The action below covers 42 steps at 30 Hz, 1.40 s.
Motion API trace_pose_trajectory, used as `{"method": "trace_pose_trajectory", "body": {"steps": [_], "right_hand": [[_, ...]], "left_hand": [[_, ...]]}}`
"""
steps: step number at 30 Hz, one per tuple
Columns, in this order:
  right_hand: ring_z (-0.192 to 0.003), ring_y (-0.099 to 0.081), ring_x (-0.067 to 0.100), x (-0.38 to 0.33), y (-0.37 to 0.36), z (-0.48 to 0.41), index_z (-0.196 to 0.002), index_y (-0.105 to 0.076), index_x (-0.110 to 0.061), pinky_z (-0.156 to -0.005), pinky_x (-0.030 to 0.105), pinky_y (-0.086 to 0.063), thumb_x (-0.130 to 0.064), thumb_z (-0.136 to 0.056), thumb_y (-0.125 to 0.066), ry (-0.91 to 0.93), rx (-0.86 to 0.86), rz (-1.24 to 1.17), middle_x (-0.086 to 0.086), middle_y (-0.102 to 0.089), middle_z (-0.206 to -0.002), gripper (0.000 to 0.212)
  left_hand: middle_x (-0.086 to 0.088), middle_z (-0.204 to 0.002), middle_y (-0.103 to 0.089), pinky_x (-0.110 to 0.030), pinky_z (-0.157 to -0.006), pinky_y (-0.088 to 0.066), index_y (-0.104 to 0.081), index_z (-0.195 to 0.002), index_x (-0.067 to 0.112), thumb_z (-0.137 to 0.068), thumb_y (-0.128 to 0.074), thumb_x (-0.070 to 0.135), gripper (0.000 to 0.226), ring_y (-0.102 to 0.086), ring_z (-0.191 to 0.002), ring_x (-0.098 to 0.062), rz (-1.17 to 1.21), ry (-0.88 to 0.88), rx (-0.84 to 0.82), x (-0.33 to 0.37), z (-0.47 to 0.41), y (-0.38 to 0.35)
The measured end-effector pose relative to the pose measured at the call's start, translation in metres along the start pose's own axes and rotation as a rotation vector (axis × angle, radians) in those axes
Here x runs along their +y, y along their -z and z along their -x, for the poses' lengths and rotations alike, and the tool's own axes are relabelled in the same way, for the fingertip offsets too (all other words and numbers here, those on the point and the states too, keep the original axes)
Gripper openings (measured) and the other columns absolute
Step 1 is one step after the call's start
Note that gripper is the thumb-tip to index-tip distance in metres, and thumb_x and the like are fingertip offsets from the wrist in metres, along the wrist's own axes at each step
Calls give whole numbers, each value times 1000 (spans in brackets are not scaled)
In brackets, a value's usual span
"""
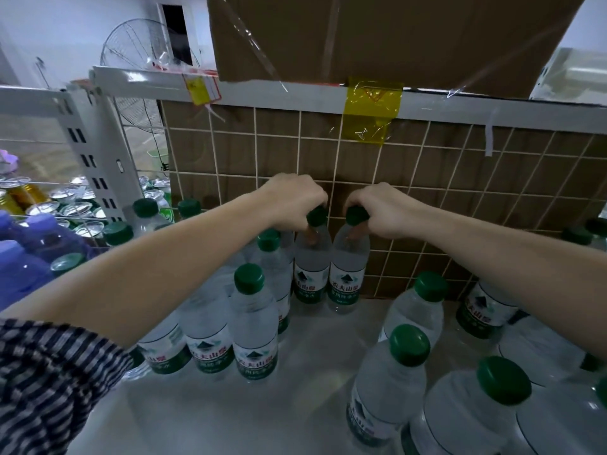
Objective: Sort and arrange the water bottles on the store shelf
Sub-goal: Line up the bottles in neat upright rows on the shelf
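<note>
Bottles: left bottle [312, 267] and right bottle [348, 270] stand upright and touching at the back edge of the shelf [295, 405], against the grid [427, 178].
Left hand [295, 198]: fingers curled round the left bottle's neck.
Right hand [381, 211]: fingers curled round the right bottle's neck.
Axis: vertical, straight below each fist; each hand is nearest its own bottle.
Look: clear plastic, green caps, green-and-white labels facing front.

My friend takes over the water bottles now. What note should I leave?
Left hand grips the top of the left bottle, right hand the top of the right bottle; the two are side by side against the wire grid at the back of the shelf.
Done: the left rows stand lined up.
Left to do: line up the loose bottles on the right.
</note>
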State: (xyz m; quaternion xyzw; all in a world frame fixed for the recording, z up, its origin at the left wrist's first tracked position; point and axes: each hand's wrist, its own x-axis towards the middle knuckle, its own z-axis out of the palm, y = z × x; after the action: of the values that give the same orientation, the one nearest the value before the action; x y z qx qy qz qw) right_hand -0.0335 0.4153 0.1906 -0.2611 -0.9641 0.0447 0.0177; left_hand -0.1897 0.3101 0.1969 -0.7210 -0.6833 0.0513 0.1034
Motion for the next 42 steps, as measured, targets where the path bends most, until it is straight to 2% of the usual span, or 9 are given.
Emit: {"method": "trace_pose_trajectory", "body": {"steps": [10,15,17,19,22,25,30,39,42], "right_hand": [[-120,-55,21,6,-1,19,-139,-48,-14,-93,27,-45,-26,-85,-72,33,45,-82,7,-57,-135,61],[-106,-58,13,14,22,58,-137,-49,-17,-87,26,-50,-36,-91,-62,59,-16,-2,4,-59,-128,52],[-101,-59,8,20,36,83,-128,-56,-23,-87,28,-51,-45,-90,-57,74,-170,-41,-3,-62,-119,44],[-97,-63,5,21,43,107,-122,-59,-28,-87,32,-55,-56,-87,-51,97,-319,-98,-9,-64,-112,46],[-86,-65,-1,22,37,133,-117,-61,-31,-78,26,-55,-64,-80,-45,128,-317,-141,-17,-65,-103,52],[-81,-61,1,20,25,142,-114,-62,-31,-72,23,-53,-59,-81,-58,147,-232,-123,-15,-64,-97,43],[-65,-55,7,17,13,132,-101,-63,-21,-57,21,-44,-51,-86,-61,130,-121,-20,-7,-60,-80,33],[-67,-60,21,2,14,93,-96,-64,-16,-59,36,-49,-48,-87,-62,132,-101,-28,4,-65,-80,33],[-61,-55,16,-6,14,77,-95,-63,-17,-53,30,-43,-47,-88,-63,135,-81,-6,1,-61,-75,32]], "left_hand": [[-1,-77,-55,-33,-58,-45,-57,-87,14,-82,-67,48,36,-59,-75,-23,-56,142,-12,1,-8,-4],[-3,-84,-59,-34,-60,-44,-60,-100,10,-83,-63,55,48,-60,-77,-22,-131,182,2,18,7,15],[-2,-99,-64,-32,-65,-47,-60,-114,15,-88,-53,58,51,-62,-88,-21,-174,115,185,39,23,23],[6,-105,-66,-29,-68,-52,-62,-118,23,-90,-43,62,52,-63,-91,-12,53,-70,254,69,42,31],[15,-93,-65,-18,-64,-50,-63,-115,27,-86,-49,65,50,-60,-79,2,532,-321,-46,110,71,40],[15,-77,-56,-14,-61,-44,-62,-107,25,-76,-65,64,50,-53,-68,1,382,-396,-49,135,84,28],[10,-68,-54,-18,-59,-44,-63,-92,15,-77,-68,57,45,-50,-59,0,327,-325,-4,122,79,27],[7,-64,-51,-24,-58,-45,-63,-77,9,-76,-73,53,44,-49,-57,-8,288,-120,18,57,61,29],[6,-64,-49,-29,-59,-44,-62,-75,8,-75,-73,51,44,-50,-60,-13,225,-70,27,45,53,24]]}}
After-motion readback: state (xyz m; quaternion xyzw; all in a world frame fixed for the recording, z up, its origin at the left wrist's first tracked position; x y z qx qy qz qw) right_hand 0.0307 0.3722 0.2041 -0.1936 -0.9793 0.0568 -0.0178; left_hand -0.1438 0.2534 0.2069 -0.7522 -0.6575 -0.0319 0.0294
